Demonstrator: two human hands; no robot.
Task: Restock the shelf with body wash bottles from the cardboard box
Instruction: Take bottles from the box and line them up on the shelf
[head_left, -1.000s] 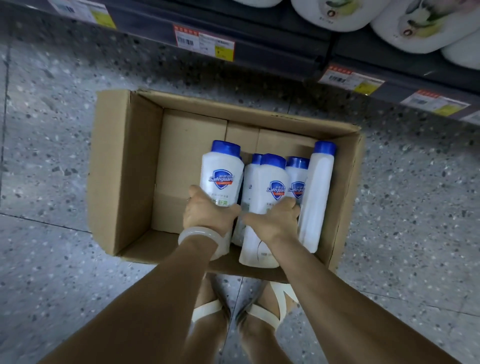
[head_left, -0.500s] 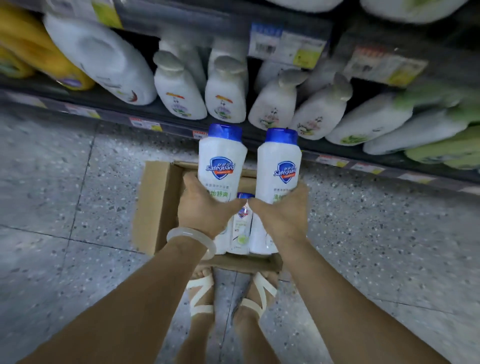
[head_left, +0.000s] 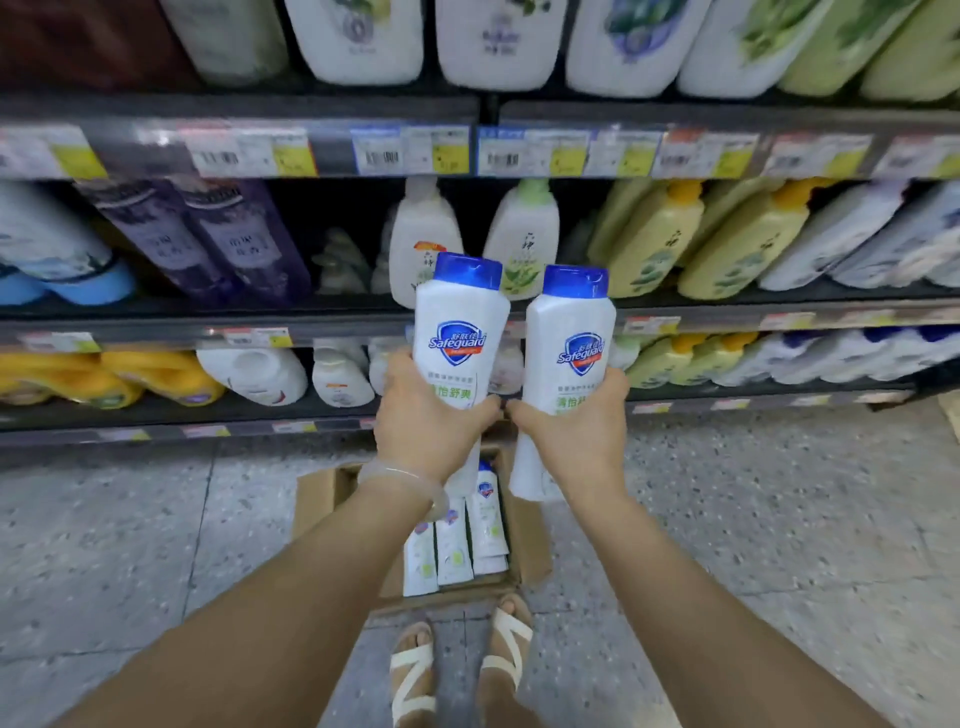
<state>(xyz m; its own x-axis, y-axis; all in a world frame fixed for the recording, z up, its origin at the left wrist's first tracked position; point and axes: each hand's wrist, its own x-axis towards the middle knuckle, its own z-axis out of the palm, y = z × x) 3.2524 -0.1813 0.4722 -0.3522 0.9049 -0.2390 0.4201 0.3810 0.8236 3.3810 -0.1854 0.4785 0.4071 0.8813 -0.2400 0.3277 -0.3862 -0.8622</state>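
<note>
Body wash bottles upright, one gripped in each: left hand (head_left: 423, 415), right hand (head_left: 576, 423), arms outstretched toward shelf (head_left: 311, 322).

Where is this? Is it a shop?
Most likely a shop's soap aisle. Shelves hold rows of bottles, price tags line their edges, and a cardboard box of stock sits on the floor.

There is only one view, from the head, looking forward and down. The shelves (head_left: 467, 322) stand far and fill the upper half; the floor (head_left: 130, 545) lies near, below. The edges look blurred, perhaps from the wide lens.
</note>
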